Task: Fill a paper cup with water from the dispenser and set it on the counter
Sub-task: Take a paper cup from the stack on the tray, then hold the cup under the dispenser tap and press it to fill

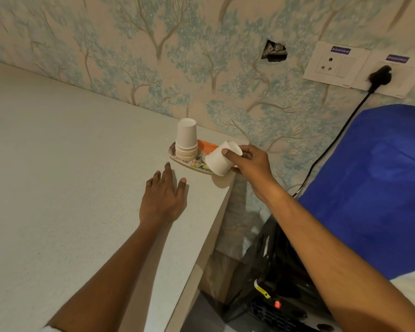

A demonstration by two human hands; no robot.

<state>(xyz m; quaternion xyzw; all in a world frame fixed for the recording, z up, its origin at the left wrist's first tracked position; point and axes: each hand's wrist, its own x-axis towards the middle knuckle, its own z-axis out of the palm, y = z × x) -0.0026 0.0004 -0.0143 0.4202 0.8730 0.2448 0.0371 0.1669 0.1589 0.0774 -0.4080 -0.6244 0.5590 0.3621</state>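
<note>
My right hand (249, 162) grips a white paper cup (217, 161), tilted with its mouth down and to the left, just above the counter's far right corner. A stack of upturned white paper cups (186, 140) stands on a small patterned tray (189, 161) beside it. My left hand (164, 197) lies flat on the pale counter (70, 176), fingers spread, holding nothing, a little short of the tray. The water dispenser (276, 300) is at the lower right, dark with a red light, under a big bottle in a blue cover (374, 188).
Tree-patterned wallpaper runs behind the counter, with a hole (274, 51) in it. A white socket panel (359, 68) at the upper right holds a black plug, and its cable (331, 142) drops behind the blue cover. A gap separates counter and dispenser.
</note>
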